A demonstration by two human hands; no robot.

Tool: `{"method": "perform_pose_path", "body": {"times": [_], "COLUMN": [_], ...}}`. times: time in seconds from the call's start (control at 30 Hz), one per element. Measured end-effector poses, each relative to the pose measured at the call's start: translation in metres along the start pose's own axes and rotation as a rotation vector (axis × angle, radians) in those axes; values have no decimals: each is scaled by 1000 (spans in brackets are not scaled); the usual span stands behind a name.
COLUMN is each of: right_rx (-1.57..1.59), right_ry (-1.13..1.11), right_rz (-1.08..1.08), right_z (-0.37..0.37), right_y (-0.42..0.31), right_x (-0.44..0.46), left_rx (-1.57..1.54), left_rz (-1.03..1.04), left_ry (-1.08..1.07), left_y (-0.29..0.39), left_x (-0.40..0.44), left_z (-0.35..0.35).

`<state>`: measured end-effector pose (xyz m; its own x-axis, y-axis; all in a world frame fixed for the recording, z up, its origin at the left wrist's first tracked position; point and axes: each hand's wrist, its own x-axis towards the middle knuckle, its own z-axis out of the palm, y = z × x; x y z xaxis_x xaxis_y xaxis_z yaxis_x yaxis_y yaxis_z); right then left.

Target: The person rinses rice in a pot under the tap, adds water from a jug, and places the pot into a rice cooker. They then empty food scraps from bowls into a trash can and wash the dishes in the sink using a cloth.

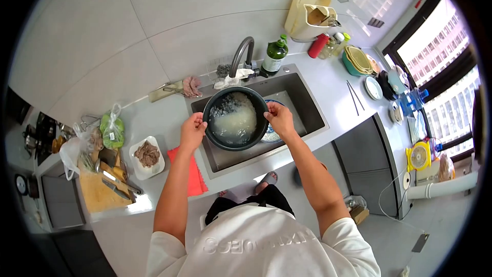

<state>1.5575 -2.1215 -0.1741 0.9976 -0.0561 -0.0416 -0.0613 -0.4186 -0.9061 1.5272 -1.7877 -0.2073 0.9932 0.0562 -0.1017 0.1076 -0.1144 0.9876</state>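
A dark round inner pot (207, 133) is held over the sink (307, 107), below the faucet (241, 51). Inside it lie pale grains that look like rice (236, 120), under cloudy water. My left hand (192, 131) is closed on the pot's left rim, and my right hand (280, 119) pinches the rim on the right. Partly hidden behind the pot and my right hand, a blue-and-white dish (271, 135) sits in the sink. A white cloth (233, 79) lies at the faucet's base.
Left of the sink are a red cloth (193, 177), a white dish of meat (134, 166) and a cutting board (97, 195) with knives (115, 189). A green bottle (274, 57) stands behind the sink. Chopsticks (354, 97) lie on the right counter.
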Motion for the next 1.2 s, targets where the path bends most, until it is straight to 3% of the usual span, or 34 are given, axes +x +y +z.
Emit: {"method": "perform_pose_path", "body": {"times": [0.67,1.2], "right_rx": [-14,97], "right_ry": [165,270], "right_rz": [-153,-292], "right_z": [-111,-150], "right_y": [12,19], "right_x": [0,16], "left_rx": [104,247], "left_rz": [173,381], "left_ry": [145,171], "left_y": [49,72], "left_x": [-20,-6], "left_z": [118,158]}}
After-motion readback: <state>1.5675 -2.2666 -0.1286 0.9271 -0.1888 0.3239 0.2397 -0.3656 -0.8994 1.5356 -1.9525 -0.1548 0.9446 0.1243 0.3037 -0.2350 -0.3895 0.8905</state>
